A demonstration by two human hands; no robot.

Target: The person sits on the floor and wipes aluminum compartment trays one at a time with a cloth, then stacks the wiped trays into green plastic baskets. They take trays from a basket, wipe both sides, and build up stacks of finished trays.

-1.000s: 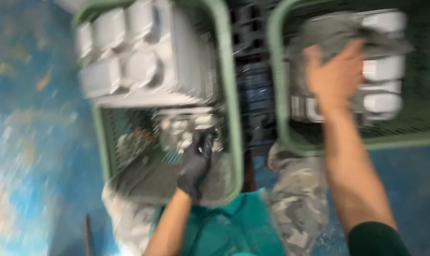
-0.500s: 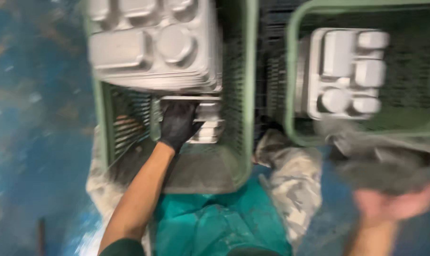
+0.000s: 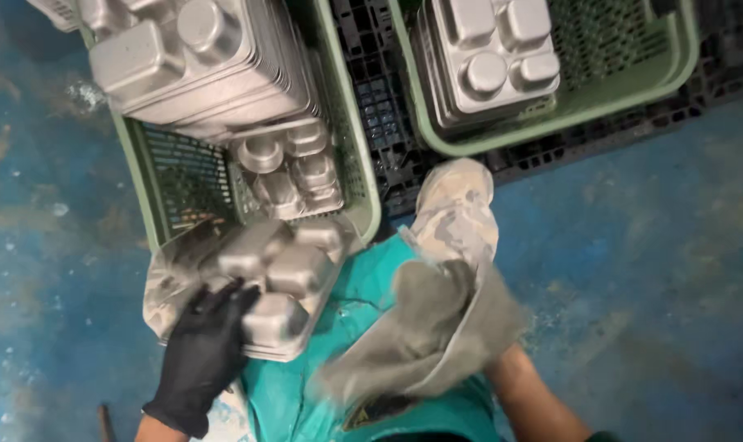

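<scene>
While the gloved left hand clamps its fingers on a steel tray, the right hand, hidden under a grey cloth, grips unseen.

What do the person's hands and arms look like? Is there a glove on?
Yes, on one. The left hand wears a black, smooth, slightly shiny glove that ends at the wrist, with a bare forearm below. The right hand is hidden under a grey cloth; its forearm is bare, with a dark sleeve edge near the elbow.

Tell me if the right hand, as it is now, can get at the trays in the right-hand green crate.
Probably yes. The right hand is wrapped in a grey cloth, and nothing lies between it and the tray stack in the open-topped right crate.
</scene>
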